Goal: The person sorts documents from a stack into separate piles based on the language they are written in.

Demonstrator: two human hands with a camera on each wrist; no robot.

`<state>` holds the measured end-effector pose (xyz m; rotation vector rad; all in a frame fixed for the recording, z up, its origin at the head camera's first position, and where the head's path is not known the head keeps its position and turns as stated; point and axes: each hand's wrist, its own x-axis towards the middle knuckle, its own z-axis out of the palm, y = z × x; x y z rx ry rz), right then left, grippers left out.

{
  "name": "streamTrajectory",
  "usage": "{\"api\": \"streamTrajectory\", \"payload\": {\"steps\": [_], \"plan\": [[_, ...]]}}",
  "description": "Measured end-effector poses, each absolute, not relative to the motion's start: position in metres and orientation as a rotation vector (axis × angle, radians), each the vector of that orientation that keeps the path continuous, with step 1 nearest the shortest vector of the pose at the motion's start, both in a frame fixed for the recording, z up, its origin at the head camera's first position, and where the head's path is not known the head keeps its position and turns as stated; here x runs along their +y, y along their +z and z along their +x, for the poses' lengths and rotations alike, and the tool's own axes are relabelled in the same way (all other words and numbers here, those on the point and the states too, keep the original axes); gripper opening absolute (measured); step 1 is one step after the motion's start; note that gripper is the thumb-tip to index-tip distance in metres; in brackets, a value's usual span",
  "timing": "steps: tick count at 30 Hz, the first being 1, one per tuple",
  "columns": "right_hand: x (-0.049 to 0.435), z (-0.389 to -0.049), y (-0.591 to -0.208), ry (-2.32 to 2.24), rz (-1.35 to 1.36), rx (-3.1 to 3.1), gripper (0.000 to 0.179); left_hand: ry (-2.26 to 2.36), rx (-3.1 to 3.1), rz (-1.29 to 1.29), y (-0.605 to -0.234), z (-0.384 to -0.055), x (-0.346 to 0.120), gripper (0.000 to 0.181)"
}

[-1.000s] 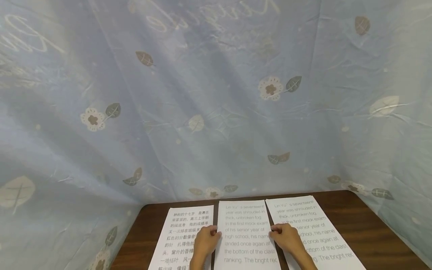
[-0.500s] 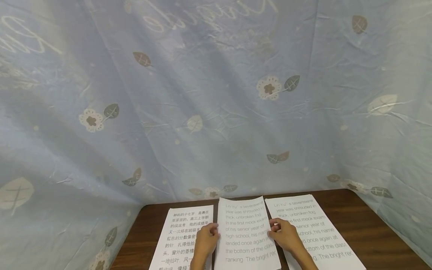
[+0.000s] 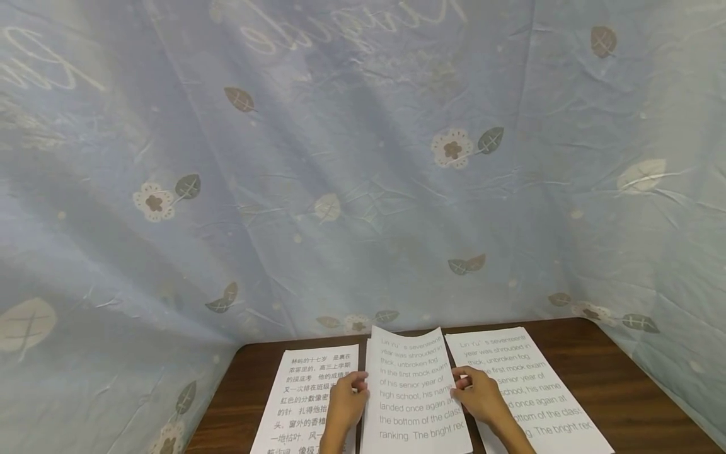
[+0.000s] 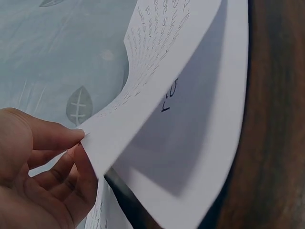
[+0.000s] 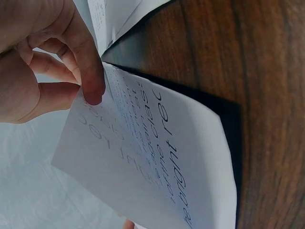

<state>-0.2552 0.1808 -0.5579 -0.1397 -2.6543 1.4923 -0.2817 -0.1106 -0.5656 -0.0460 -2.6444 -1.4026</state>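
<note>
A printed paper sheet [image 3: 416, 391] with English text is raised over the middle stack, its far end curling up. My left hand [image 3: 347, 403] pinches its left edge between thumb and fingers. At the right edge, my right hand [image 3: 481, 397] pinches the same sheet. In the left wrist view the lifted sheet [image 4: 143, 109] bows away from another printed page [image 4: 190, 143] beneath it. The right wrist view has thumb and finger on the border of the sheet [image 5: 109, 157], which bends upward, with more printed lines showing below.
A stack of pages with Chinese text [image 3: 300, 403] lies on the left, partly under my left hand. Another English stack [image 3: 550, 397] lies slanted on the right, beneath my right forearm. The dark wooden table [image 3: 618, 372] meets a blue patterned curtain [image 3: 374, 252] behind.
The middle sheet has lifted off its stack; its far end has risen and curled, and the stack's left edge shows beneath it. Both hands have stayed nearly in place at its sides.
</note>
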Motion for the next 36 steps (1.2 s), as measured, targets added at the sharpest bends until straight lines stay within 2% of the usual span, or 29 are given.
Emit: {"api": "streamTrajectory", "payload": {"steps": [23, 36], "plan": [[0.202, -0.257, -0.564, 1.497, -0.141, -2.676, 0.048, -1.651, -2.527, -0.005, -0.565, -0.270, -0.090, 0.037], [0.227, -0.253, -0.564, 1.419, -0.125, -2.702, 0.050, -1.602, -2.499, 0.030, -0.569, -0.267, -0.066, 0.037]]}}
